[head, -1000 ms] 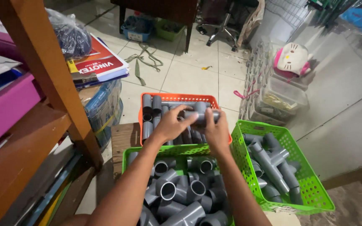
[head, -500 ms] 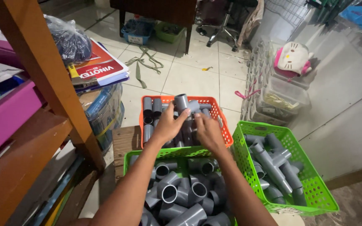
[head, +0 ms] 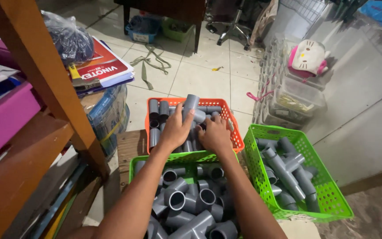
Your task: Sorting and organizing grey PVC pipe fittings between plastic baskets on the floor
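- The near green basket is heaped with grey tee fittings; much looks left to sort.
- The orange basket beyond is well filled with short pipe pieces.
- My left hand reaches into it, fingers wrapped round one grey pipe piece standing upright.
- My right hand lies palm down among the pieces just beside; what it grips I cannot tell.
- The right green basket holds joined pipes.

Illumination is even and moderately bright; soft shadows fall beneath both hands. Edges show wide-angle distortion and slight blur.
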